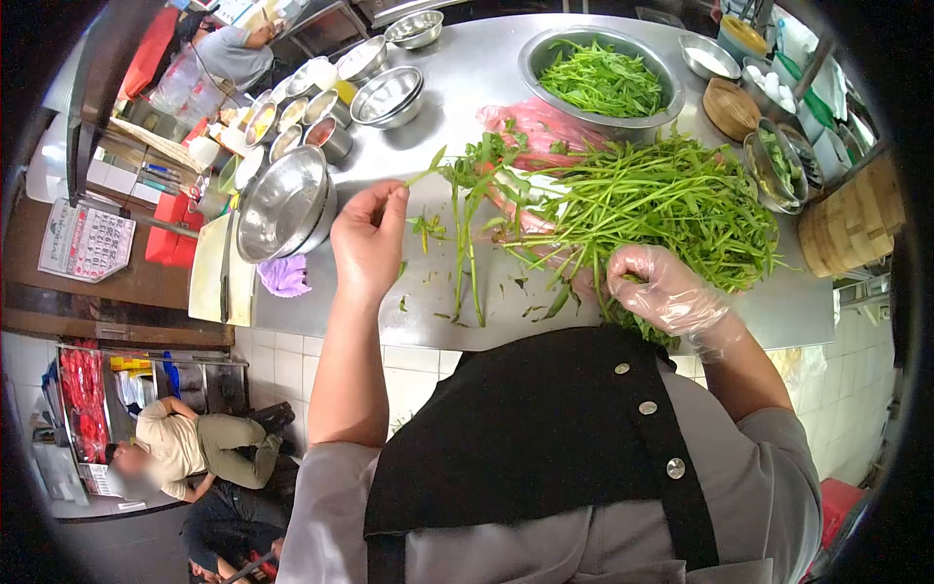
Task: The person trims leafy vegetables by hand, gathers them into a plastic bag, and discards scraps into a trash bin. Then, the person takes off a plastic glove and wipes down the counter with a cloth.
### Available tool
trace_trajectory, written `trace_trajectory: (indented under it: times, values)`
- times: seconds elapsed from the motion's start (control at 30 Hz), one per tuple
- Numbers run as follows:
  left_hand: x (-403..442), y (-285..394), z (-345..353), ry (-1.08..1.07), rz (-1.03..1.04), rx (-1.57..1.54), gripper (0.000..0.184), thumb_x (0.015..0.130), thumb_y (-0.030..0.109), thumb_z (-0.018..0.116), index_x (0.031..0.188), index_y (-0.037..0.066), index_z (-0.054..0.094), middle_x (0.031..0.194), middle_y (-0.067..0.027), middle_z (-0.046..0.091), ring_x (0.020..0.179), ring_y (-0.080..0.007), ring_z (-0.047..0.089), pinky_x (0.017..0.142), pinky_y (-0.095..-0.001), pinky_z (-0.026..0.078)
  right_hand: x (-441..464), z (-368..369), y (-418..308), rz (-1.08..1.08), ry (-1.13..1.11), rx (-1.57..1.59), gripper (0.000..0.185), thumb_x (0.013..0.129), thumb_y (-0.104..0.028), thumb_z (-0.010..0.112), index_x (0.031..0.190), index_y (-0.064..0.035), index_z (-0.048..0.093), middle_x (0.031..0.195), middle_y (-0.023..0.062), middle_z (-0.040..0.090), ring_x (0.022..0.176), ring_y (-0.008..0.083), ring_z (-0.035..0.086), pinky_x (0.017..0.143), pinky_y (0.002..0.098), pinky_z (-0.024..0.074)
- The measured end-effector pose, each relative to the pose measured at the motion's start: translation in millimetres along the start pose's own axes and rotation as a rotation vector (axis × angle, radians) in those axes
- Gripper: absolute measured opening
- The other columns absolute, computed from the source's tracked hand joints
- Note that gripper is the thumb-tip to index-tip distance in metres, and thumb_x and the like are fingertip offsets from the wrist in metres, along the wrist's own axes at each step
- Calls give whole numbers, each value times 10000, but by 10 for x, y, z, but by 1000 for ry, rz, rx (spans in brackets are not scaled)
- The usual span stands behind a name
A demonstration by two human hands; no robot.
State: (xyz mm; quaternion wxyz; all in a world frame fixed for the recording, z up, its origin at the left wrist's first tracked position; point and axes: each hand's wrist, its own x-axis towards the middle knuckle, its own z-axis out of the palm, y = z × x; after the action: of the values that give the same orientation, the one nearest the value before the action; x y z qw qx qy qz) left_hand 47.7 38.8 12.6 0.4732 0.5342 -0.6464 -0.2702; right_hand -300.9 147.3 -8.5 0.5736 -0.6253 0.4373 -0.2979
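My bare left hand (370,232) is raised over the metal table (389,326), thumb and forefinger pinched on a small green leaf (426,166). In a clear plastic glove, my right hand (666,290) has its fingers curled at the near edge of a large heap of leafy green stems (662,204); what lies inside those fingers is hidden. Between the hands, a few loose stems (470,253) and leaf scraps rest on the metal. Behind the heap, a wide metal basin (671,86) holds cut greens, with pink plastic (530,127) beside it.
Stacked metal bowls (282,209) and a cutting board (207,273) with a knife stand at the left. More bowls (387,95) are behind. A round wooden block (851,219) is at the right. People sit at lower left and work at upper left.
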Motion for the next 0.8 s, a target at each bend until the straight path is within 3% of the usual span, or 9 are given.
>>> trace_trajectory:
  times: [0.03,0.13,0.27,0.3,0.4,0.5,0.6,0.7,0.8]
  values:
    - [41,48,-11,35,10,47,182,980,157,686,1060,-4,717,878,29,674,766,-33,537,712,-204,450,3,8,-14,-7,0,-12,53,889,-68,594,874,-27,566,839,7,537,790,111,495,754,277,449]
    - [139,119,0,144,104,-5,180,985,153,680,1066,-4,717,884,25,674,765,-33,535,705,-202,447,-17,17,-34,-23,11,-40,34,886,-42,587,867,-26,565,833,11,536,783,112,495,750,281,450]
    - [146,159,-4,185,67,-32,168,982,135,676,1045,-16,714,803,42,631,727,-21,493,654,-187,416,-87,-22,27,-33,33,-57,34,888,-36,590,864,-25,568,829,14,541,779,114,497,745,286,451]
    - [173,1,-15,157,96,-75,199,971,192,676,1026,8,726,791,-26,691,683,-113,597,658,-258,477,-90,-33,42,-36,38,-59,37,889,-38,593,864,-25,569,828,14,542,778,114,497,744,287,452]
    - [159,-167,-75,-242,14,608,247,938,263,664,1012,40,739,855,-152,727,729,-307,681,710,-368,528,-116,-39,42,-39,45,-75,41,896,-45,595,869,-23,573,826,11,545,780,111,498,748,288,453]
    - [49,-434,-64,-563,-30,918,282,911,305,642,1011,62,743,922,-223,701,835,-417,670,776,-440,534,-132,-25,9,-33,46,-60,42,898,-42,594,874,-22,566,827,6,543,781,106,496,748,281,450]
    - [42,-271,-142,-303,-20,794,260,927,263,627,1027,50,738,920,-212,714,836,-399,682,775,-435,537,-130,-21,32,-33,65,-57,38,889,-35,589,868,-23,559,826,4,537,780,104,493,746,274,448]
    - [56,54,-166,-77,-91,460,252,936,236,613,1041,41,733,931,-217,711,859,-401,682,781,-441,538,-91,-24,22,-45,73,-60,31,884,-30,581,866,-22,557,825,3,535,778,104,489,742,274,447]
    - [119,88,-216,-156,-60,648,252,941,223,617,1049,25,729,943,-218,714,858,-391,689,776,-434,538,-70,24,-16,-7,46,-29,27,878,-26,576,862,-22,555,824,4,535,771,105,484,734,276,444]
